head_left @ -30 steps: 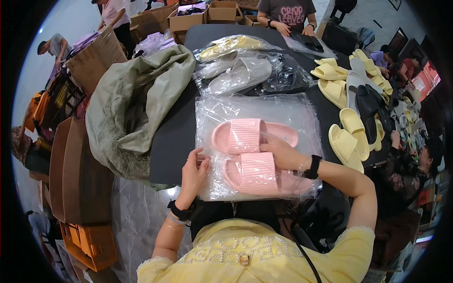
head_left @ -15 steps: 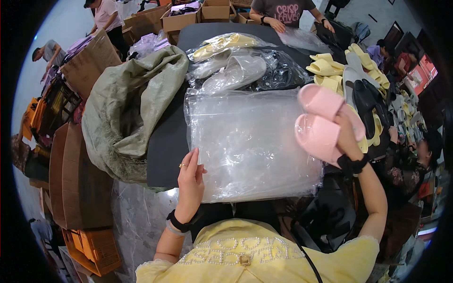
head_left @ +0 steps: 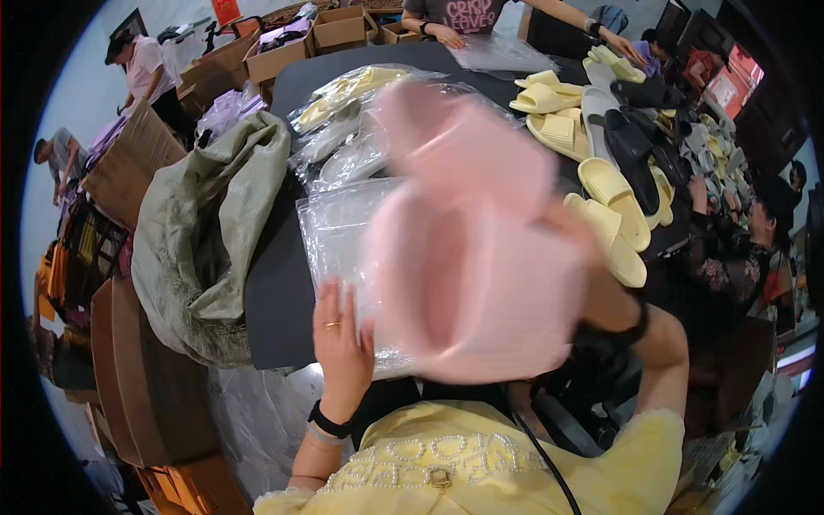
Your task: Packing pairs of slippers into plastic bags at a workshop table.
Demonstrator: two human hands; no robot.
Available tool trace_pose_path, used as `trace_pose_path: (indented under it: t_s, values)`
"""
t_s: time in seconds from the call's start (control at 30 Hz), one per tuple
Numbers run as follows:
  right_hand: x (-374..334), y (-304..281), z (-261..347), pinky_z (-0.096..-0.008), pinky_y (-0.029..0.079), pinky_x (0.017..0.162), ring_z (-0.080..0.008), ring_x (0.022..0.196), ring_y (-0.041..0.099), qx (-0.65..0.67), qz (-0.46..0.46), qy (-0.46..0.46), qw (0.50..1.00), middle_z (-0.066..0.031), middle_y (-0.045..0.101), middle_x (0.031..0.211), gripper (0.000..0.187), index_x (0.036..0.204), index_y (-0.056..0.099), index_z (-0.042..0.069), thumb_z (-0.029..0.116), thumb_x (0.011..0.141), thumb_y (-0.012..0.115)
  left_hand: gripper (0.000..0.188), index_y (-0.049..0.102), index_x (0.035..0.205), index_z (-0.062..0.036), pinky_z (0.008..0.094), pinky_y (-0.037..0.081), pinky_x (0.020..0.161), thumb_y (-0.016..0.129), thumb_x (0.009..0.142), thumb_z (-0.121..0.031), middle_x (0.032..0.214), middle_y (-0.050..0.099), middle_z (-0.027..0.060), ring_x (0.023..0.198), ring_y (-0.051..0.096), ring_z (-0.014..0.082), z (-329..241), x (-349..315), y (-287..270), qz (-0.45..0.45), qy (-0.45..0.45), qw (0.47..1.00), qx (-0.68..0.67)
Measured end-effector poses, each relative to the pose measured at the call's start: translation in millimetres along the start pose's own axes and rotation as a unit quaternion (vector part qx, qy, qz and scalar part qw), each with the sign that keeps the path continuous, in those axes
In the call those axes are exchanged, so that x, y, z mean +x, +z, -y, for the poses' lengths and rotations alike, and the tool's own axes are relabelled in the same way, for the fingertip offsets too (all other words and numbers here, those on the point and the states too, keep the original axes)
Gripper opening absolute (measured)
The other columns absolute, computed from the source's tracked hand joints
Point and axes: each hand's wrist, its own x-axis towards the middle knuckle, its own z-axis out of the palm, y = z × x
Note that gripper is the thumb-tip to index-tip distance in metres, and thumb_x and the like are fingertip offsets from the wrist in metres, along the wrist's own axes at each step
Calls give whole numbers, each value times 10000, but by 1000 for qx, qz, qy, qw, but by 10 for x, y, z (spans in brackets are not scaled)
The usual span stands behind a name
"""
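Observation:
A pair of pink slide slippers is raised close in front of me, blurred and covering much of the table. My right hand grips them from the right side, its fingers largely hidden behind the slippers. My left hand lies with fingers stretched out on the left edge of a pile of clear plastic bags. The rest of that pile is hidden by the slippers. Behind it sit bagged slippers, yellow and grey ones among them.
Loose yellow slippers and black slippers lie on the table's right side. A green woven sack stands at left, by a cardboard box. Across the table a person handles clear bags; another person is at right.
My right hand has lifted the pink slippers from the right side of the bags toward me and to the left. My left hand stays at the pile's left edge. My view has shifted.

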Motion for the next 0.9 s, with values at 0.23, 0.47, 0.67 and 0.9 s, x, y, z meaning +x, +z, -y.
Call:
trace_pose_path:
  t_s: [0.23, 0.47, 0.67, 0.9]
  values:
    - [-82, 1212, -1125, -414, 412, 724, -317, 846, 513, -219, 157, -175, 947, -130, 517, 893, 131, 823, 554, 52, 73, 695, 534, 610, 424, 1287, 13, 501, 197, 1064, 590, 803, -319, 1376, 334, 237, 1307, 237, 430, 467, -358, 481, 31, 61, 992, -109]
    - [130, 332, -1965, -417, 423, 664, -365, 786, 550, -232, -41, -15, 972, -169, 586, 839, 189, 803, 586, 25, 208, 759, 610, 964, 275, 1367, 31, 534, 151, 1054, 567, 731, -631, 1420, 199, 293, 1329, 167, 437, 141, -50, 383, 119, -11, 985, 122]
    - [102, -125, -2502, -443, 384, 881, -421, 1035, 475, -219, -129, -11, 967, -259, 530, 1080, 313, 1083, 533, -14, 81, 786, 554, 944, 252, 1372, 32, 544, 144, 1051, 559, 753, -611, 1416, 164, 321, 1331, 148, 448, 220, -83, 365, 123, 9, 988, 95]
    - [61, -123, -2389, -432, 389, 902, -426, 1062, 462, -295, -125, -5, 947, -248, 501, 1156, 344, 1112, 543, -4, 36, 770, 551, 451, 468, 1042, 4, 405, 422, 811, 733, 711, -149, 1023, 492, 204, 944, 496, 380, 10, 677, -383, -26, 55, 998, 2]
